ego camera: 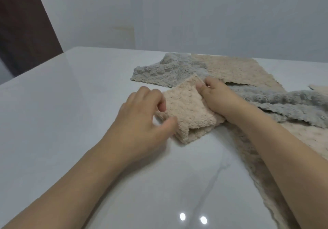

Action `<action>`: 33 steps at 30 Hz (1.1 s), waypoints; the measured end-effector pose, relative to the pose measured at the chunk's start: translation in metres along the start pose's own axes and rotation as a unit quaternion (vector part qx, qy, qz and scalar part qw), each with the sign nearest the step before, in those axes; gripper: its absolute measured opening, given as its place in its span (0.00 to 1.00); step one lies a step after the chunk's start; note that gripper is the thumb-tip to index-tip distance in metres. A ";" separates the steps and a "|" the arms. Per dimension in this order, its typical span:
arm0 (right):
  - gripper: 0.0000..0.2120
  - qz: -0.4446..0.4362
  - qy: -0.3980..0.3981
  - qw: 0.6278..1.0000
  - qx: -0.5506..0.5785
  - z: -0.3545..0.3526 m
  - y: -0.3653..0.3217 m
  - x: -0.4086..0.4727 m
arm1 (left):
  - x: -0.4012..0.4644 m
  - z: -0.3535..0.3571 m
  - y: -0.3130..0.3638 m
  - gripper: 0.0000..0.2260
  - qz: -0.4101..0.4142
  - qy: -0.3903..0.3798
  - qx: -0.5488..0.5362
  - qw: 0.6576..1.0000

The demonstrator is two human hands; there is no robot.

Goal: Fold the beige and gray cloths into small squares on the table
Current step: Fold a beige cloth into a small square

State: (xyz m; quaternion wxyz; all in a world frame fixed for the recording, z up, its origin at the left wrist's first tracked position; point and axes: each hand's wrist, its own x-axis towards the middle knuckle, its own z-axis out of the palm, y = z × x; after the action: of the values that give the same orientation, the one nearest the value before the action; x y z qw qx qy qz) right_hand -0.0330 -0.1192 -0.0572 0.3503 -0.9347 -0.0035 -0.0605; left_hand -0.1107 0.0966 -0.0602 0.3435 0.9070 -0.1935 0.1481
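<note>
Soft, limp folded beige cloth point(184, 111): right hand point(218, 95) pinches its far corner; left hand point(142, 115), relaxed, touches its near edge.

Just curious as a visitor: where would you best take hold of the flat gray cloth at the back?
Probably at the gray cloth's near-left corner, coming from the left: that scalloped edge lies flat and bare on the table, while its right part runs under the beige cloths.

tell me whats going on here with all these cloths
A person is folding cloths on a white table. The right hand pinches the far corner of a small folded beige cloth, and the left hand touches its near edge. Two gray cloths and other beige ones lie unfolded behind.
</note>
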 end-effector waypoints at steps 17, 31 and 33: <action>0.16 -0.027 0.074 0.963 -0.256 0.020 0.002 -0.003 | 0.000 0.031 0.002 0.12 0.028 -0.029 0.272 0.962; 0.28 0.045 -0.042 0.986 -0.153 -0.008 -0.005 -0.001 | 0.018 0.027 -0.020 0.19 -0.107 -0.104 0.104 0.983; 0.30 0.063 -0.067 0.977 -0.194 -0.012 -0.012 -0.005 | 0.016 0.027 -0.019 0.14 -0.090 -0.122 0.140 0.978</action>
State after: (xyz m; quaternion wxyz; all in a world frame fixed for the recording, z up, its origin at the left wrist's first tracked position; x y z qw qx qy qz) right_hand -0.0395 -0.1178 -0.0408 0.1646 -0.9851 0.0439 0.0246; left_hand -0.0841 0.0869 -0.0842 0.1989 0.9711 -0.1287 0.0306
